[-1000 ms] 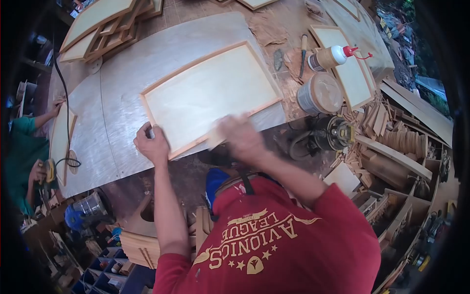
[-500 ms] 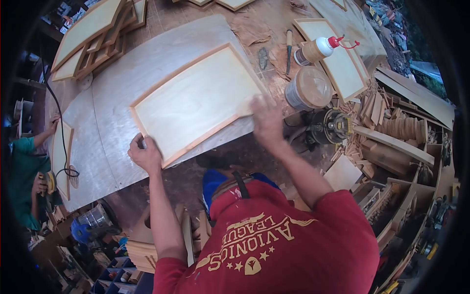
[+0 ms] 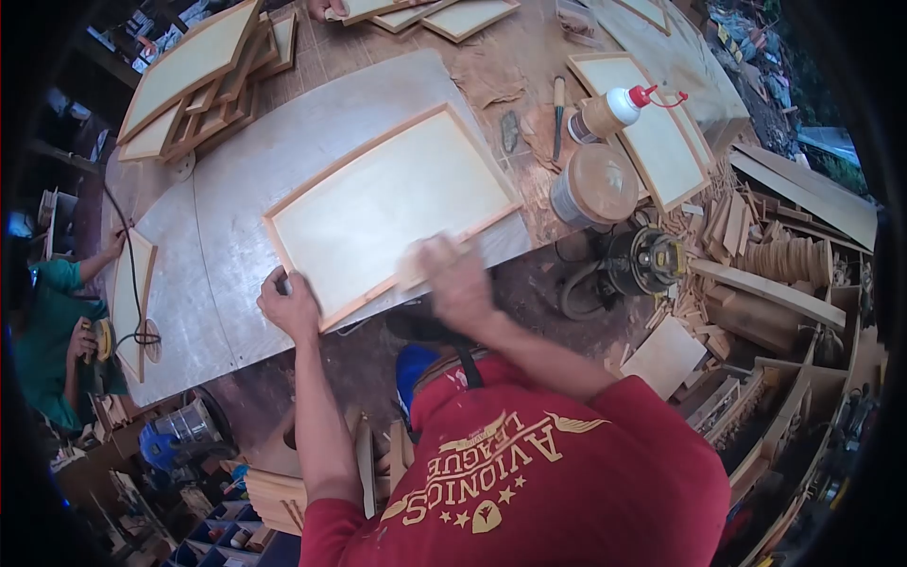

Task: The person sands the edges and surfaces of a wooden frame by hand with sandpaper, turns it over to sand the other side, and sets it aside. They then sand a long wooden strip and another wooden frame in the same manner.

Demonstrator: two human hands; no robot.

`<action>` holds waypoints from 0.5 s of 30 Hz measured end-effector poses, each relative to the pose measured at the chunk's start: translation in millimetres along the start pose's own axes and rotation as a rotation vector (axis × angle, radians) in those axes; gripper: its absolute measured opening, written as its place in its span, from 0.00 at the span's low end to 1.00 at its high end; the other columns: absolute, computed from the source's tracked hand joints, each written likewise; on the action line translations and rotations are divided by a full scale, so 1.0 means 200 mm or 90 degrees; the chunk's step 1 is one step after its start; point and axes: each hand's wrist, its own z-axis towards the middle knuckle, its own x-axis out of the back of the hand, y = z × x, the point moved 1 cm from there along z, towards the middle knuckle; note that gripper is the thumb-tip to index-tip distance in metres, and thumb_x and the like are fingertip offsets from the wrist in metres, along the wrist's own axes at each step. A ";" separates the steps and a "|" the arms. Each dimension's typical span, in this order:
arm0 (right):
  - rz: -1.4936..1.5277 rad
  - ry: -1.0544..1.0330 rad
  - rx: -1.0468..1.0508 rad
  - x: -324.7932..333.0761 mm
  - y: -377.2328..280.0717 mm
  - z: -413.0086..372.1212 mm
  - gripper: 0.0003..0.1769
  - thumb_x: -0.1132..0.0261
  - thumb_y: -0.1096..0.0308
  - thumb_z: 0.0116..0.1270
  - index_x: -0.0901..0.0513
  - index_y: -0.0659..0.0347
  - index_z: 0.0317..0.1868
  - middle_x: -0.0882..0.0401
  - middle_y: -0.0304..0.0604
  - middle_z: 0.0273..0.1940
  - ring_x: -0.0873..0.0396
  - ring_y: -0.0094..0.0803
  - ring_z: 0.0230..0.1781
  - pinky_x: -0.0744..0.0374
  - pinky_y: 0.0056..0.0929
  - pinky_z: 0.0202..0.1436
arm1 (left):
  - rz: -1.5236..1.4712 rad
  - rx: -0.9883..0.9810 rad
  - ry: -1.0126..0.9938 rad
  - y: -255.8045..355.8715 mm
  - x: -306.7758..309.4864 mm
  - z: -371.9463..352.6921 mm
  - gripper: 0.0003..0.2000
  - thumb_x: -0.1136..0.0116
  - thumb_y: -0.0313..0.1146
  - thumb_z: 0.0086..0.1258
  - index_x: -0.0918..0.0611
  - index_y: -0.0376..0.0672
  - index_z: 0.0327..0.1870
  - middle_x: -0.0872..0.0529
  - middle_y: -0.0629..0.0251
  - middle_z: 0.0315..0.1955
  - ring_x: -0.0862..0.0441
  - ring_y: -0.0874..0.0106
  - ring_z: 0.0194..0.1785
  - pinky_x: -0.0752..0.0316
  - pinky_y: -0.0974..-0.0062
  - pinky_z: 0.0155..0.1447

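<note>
My left hand (image 3: 291,304) is curled into a fist at the near left corner of the framed panel (image 3: 387,213), fingers closed tight on that corner, knuckles up. The forearm runs straight back from it toward my red shirt. My right hand (image 3: 452,274) sits on the panel's near rail, to the right of the left hand. The wrist is bent and the elbow is swung out wide. It is blurred, so I cannot tell whether the fingers are spread or pinching anything; there is a pale smudge at the fingertips that I cannot make out.

The panel lies flat and skewed on the grey sheet (image 3: 217,217), pale face up inside its darker wooden frame, with its near corner hanging just over the sheet's edge. Right of the panel stands a round tin (image 3: 595,184), and beyond that a glue bottle (image 3: 614,111) lies on its side with a chisel (image 3: 557,104) just beside it. Near the panel's right end, lower down, sits a router (image 3: 642,263). Beyond the panel's far left corner is a stack of frames (image 3: 198,76). Well to the left of the panel, a person in green (image 3: 47,321) holds a sander (image 3: 99,338).
</note>
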 end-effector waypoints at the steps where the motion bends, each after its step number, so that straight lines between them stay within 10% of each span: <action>1: 0.026 -0.047 0.036 -0.03 -0.11 0.02 0.28 0.36 0.71 0.62 0.17 0.58 0.65 0.17 0.47 0.66 0.24 0.52 0.73 0.43 0.80 0.79 | 0.012 -0.002 0.006 -0.01 0.01 -0.02 0.20 0.35 0.38 0.68 0.13 0.33 0.56 0.14 0.46 0.50 0.19 0.54 0.57 0.25 0.57 0.66; 7: -0.151 -0.082 -0.015 0.23 0.41 0.06 0.29 0.37 0.76 0.61 0.17 0.61 0.66 0.19 0.50 0.69 0.25 0.51 0.74 0.41 0.78 0.76 | 0.029 0.013 0.018 -0.01 -0.01 -0.02 0.18 0.34 0.36 0.67 0.12 0.36 0.55 0.13 0.53 0.48 0.21 0.59 0.55 0.25 0.61 0.63; 15: 0.140 -0.174 0.104 -0.16 -0.39 0.06 0.26 0.34 0.67 0.62 0.14 0.59 0.63 0.19 0.45 0.69 0.30 0.49 0.77 0.43 0.79 0.79 | 0.011 -0.008 0.010 -0.01 0.00 0.01 0.19 0.33 0.36 0.68 0.13 0.36 0.56 0.13 0.51 0.50 0.23 0.58 0.58 0.25 0.62 0.63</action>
